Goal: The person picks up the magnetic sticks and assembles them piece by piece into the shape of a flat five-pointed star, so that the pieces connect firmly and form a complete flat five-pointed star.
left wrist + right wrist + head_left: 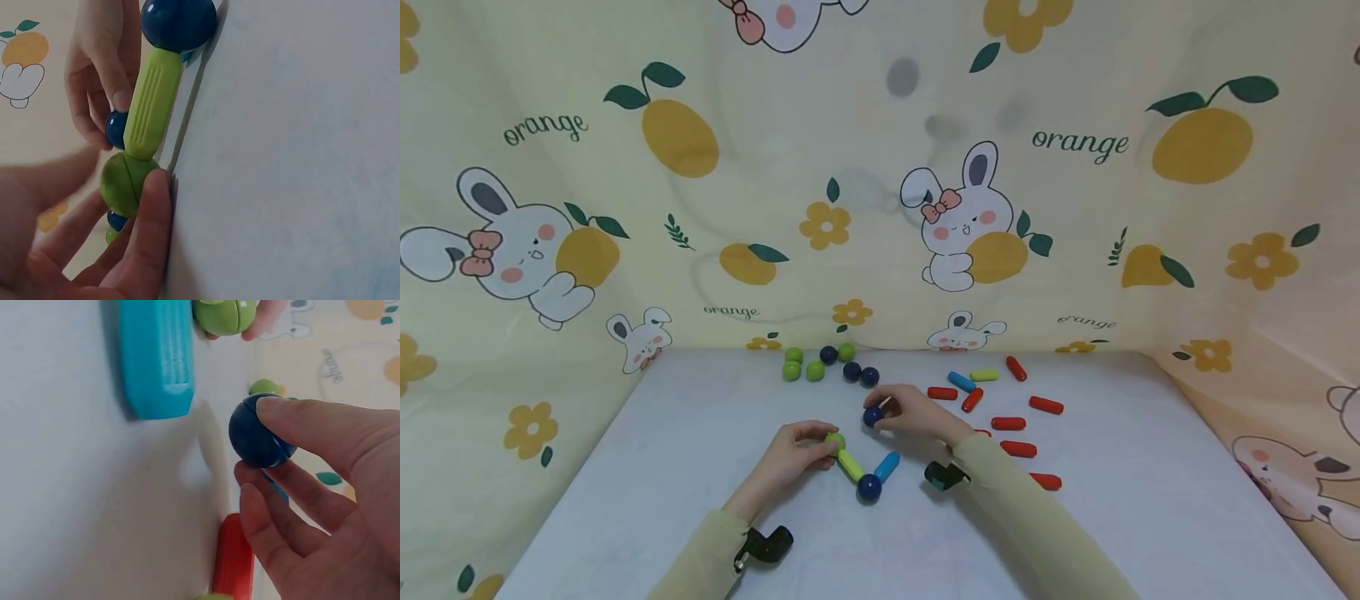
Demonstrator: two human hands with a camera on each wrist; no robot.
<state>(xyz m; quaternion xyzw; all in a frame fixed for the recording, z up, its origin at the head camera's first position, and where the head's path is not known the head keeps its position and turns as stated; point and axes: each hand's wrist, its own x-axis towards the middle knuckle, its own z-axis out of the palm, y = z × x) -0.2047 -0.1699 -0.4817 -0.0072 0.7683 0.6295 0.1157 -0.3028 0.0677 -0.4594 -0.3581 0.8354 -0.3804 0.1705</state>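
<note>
My left hand (pixel 796 454) pinches a green ball (pixel 834 442) between thumb and fingers. A light green rod (pixel 850 465) joins that ball to a dark blue ball (pixel 869 488), and a blue rod (pixel 887 466) extends from the same blue ball toward the upper right, forming a V. Beyond the V, my right hand (pixel 913 414) holds a second dark blue ball (pixel 873 416) between thumb and fingertips. In the right wrist view this ball (pixel 259 431) is apart from the blue rod's free end (pixel 159 369).
Several green balls (pixel 816 371) and dark blue balls (pixel 852 372) lie at the back of the white table (pixel 700 417). On the right lie several red rods (pixel 1008 423), a blue rod (pixel 961 381) and a light green rod (pixel 984 375). A patterned curtain (pixel 865 283) stands behind.
</note>
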